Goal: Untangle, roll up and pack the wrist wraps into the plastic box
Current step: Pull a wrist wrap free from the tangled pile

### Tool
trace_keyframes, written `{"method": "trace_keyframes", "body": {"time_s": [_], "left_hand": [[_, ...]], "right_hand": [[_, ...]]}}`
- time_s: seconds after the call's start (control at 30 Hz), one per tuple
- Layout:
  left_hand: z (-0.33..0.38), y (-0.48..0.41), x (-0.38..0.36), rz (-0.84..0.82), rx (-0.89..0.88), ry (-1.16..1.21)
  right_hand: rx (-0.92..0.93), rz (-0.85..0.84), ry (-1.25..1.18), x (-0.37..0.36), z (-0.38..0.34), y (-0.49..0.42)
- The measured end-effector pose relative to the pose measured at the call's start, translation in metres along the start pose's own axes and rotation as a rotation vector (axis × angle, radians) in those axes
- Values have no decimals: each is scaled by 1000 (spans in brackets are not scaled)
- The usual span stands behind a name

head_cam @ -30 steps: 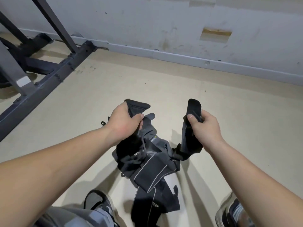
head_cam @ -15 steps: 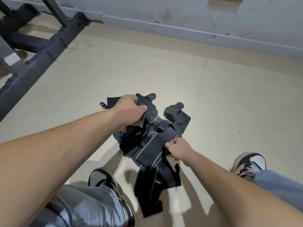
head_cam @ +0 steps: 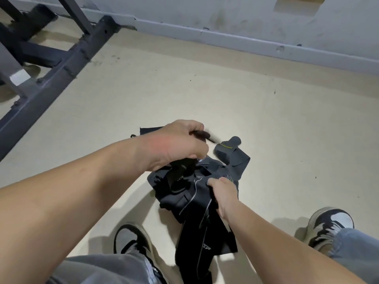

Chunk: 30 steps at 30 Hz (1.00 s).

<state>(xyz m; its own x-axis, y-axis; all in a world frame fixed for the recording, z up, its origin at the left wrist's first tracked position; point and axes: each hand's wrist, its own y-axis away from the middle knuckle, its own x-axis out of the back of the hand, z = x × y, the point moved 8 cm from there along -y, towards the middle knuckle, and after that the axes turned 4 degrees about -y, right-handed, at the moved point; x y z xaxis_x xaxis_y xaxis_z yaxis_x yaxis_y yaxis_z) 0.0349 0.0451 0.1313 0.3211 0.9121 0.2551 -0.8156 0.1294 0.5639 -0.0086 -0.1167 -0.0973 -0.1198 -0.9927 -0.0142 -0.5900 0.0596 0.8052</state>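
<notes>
A tangled heap of black wrist wraps [head_cam: 190, 193] with thin grey stripes lies on the beige floor between my feet. One strap end with yellow lettering [head_cam: 229, 150] sticks out to the upper right. My left hand [head_cam: 178, 144] grips a black strap end at the top of the heap, fingers curled round it. Lower down, my right hand [head_cam: 223, 191] pinches a fold of the wraps at the heap's right side. A long strap [head_cam: 203, 249] trails toward me. No plastic box is in view.
A dark metal rack frame [head_cam: 51, 64] runs across the floor at the upper left. A grey wall with a skirting board [head_cam: 246, 39] closes the far side. My two shoes [head_cam: 131, 240] [head_cam: 332, 226] stand left and right of the heap.
My right hand let go of the raised strap end and dropped to pinch the heap's right side. My left hand lowered with its strap. The heap now lies on the floor.
</notes>
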Motion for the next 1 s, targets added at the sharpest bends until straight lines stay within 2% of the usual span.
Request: {"method": "trace_keyframes", "body": {"time_s": [0.07,0.13,0.23,0.4,0.53,0.67,0.73,0.8,0.93,1.0], "left_hand": [[10,6,6,36,-68,-116],[27,16,21,208,-150,-223],[47,32,42,427,-203,-263],[101,87,56,609,-312,-337],[149,132,58,736,-445,-349],[166,147,34,570,-524,41],[167,145,23,519,-530,158],[165,140,16,476,-505,271],[161,120,-1,281,-396,602],[161,114,-6,195,-337,734]], "right_hand": [[14,-58,-122,-6,-25,22],[31,-184,-182,-15,-59,52],[154,-292,-120,-14,-119,103],[259,-530,-235,-9,-203,197],[396,-632,-166,2,-260,271],[448,-668,-107,14,-291,319],[468,-658,-110,21,-298,332],[474,-627,-185,31,-299,333],[425,-588,-388,47,-288,320],[385,-567,-392,49,-283,312]]}}
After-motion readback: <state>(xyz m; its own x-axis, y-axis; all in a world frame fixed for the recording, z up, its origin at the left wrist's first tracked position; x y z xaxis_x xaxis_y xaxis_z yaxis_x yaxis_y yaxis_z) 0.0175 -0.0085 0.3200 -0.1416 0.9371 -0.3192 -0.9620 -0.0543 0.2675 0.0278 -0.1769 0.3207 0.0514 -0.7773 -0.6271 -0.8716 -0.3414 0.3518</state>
